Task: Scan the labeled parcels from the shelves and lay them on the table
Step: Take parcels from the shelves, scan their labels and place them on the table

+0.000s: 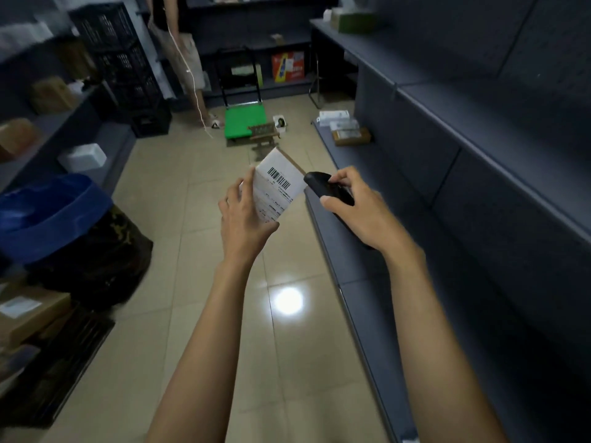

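The left hand (246, 215), at the middle of the frame, grips a parcel (275, 190) from the left side, thumb under its lower edge and fingers curled round its far edge. The parcel is tilted, its white label with a barcode (279, 180) facing up. The right hand (361, 215) is just to the right, apart from the left, and is clamped on a black scanner (323, 187), with the thumb on top and the fingers wrapped round the body. The scanner's head sits right beside the label's right edge; whether it touches cannot be told.

Below the hands is a tiled floor (204, 282) with a bright glare spot. Grey shelves (447, 148) run down the right, and a few parcels (347, 131) lie on the lowest shelf at centre right. A green cart (238, 123) stands above the hands, and beyond it a person (179, 49) stands at the top. A blue bag (48, 212) is at the left, with black crates (121, 65) at upper left.
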The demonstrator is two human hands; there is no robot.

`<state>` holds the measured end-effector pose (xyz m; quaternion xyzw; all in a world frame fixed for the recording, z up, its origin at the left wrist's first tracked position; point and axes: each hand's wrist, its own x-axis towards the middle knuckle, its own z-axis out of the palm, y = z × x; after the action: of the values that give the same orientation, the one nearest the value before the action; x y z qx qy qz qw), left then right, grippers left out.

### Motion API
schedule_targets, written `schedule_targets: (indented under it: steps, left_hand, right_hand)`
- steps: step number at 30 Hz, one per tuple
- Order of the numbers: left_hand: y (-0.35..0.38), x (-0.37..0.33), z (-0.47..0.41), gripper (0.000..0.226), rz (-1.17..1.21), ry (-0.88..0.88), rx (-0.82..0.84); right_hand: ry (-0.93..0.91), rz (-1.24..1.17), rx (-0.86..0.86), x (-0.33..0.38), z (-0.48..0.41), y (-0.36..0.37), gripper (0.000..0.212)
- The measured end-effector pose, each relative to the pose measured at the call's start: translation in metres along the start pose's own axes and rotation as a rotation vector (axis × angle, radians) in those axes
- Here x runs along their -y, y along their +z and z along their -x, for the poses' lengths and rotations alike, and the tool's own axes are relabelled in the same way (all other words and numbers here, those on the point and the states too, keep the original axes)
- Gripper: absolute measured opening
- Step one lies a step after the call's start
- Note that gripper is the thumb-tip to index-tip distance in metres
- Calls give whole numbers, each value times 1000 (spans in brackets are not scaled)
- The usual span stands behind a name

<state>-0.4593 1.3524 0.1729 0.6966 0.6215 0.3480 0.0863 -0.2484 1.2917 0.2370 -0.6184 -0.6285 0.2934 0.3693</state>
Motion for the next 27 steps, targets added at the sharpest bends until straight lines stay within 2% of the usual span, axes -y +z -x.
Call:
schedule_targets:
  steps: [9, 14, 20, 27]
  left_hand:
    - [-1, -12, -265, 114, 69, 289, -129]
    - [-11, -12, -415, 115, 72, 448, -90]
    - [10, -7, -579, 116, 89, 579, -44]
    - [104, -43, -708, 118, 86, 687, 79]
  right_hand:
    - [-155, 93, -184, 63, -213, -36, 28]
    - [-200, 178, -322, 93, -331, -47, 31]
    - [-148, 221, -453, 108, -466, -58, 28]
    - [-21, 299, -576, 76, -582, -85, 30]
